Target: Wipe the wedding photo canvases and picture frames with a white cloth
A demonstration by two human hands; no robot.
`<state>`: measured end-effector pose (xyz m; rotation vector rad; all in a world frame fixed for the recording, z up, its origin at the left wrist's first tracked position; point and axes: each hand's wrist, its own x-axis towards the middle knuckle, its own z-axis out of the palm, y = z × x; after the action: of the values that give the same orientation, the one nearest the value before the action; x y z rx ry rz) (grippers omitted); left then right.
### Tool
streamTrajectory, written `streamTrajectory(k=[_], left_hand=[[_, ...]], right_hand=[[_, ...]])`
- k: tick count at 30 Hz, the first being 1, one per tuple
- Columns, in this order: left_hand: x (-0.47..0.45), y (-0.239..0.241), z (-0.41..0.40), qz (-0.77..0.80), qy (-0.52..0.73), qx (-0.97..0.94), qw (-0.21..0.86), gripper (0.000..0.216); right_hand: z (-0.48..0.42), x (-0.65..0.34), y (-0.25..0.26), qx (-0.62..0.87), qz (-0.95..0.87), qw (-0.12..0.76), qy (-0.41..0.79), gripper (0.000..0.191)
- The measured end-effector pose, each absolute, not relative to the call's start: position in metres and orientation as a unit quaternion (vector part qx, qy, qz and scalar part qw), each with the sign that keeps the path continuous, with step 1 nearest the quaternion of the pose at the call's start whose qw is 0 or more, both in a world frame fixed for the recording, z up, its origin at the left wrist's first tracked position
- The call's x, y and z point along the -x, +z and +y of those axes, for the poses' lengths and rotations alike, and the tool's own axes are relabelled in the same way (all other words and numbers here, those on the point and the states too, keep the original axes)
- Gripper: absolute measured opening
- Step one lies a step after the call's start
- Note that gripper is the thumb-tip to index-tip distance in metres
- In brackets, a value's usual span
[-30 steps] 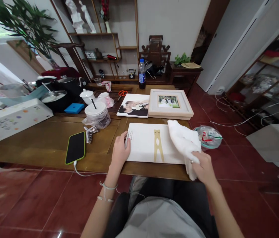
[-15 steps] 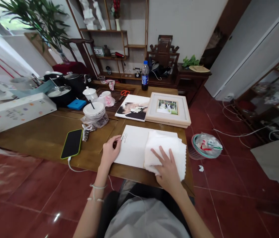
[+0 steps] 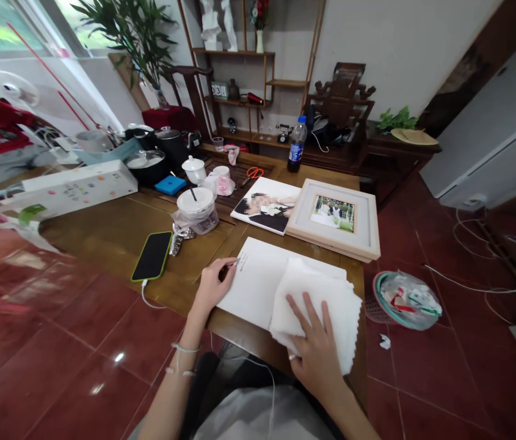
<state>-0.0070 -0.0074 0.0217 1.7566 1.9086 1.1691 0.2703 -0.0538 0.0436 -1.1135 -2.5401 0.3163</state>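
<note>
Phone (image 3: 152,256) in a green case lies on the wooden table (image 3: 88,235) near its front edge, well to the left of my work. A white charging cable (image 3: 148,297) drops from it over that edge, so a tug on the lead could drag the phone to the floor. Just past it, a lidded cup (image 3: 196,208) with a black straw stands in crumpled plastic; a careless swing of my left arm might tip it. My left hand (image 3: 215,284) comes next, fingers curled in at the left edge of a white panel (image 3: 253,278), beside its small print; whether they pinch it or merely rest there, I can't tell. If that hold is light, a hard sideways rub could make the panel slide or turn. The panel lies flat on the table in front of me, its right part under a white cloth (image 3: 290,286). My right hand (image 3: 316,348) is spread over the cloth, fingers apart, pressing rather than gripping, so the cloth could bunch or slip from beneath my palm. Then my ring (image 3: 291,357) might scrape the panel's surface. Pushing too far forward could also knock the panel into the framed picture (image 3: 333,214) just beyond it, whose right side sits close to the table's edge. Past that edge, on the floor, stands a bag-lined basket (image 3: 375,310), near where anything shoved rightward might land.
</note>
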Motion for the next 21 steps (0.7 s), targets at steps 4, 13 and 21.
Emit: streamTrajectory(k=[4,13,21], left_hand=[[0.008,0.022,-0.006,0.660,0.410,-0.612,0.148,0.024],[0.011,0.025,-0.008,0.661,0.439,-0.563,0.230,0.025],[0.006,0.033,-0.011,0.660,0.458,-0.491,0.337,0.030]], right_hand=[[-0.053,-0.270,0.042,0.394,-0.895,0.184,0.103,0.025],[-0.047,-0.260,0.051,0.391,-0.905,0.151,0.066,0.015],[-0.035,-0.259,0.056,0.337,-0.938,0.069,0.041,0.014]])
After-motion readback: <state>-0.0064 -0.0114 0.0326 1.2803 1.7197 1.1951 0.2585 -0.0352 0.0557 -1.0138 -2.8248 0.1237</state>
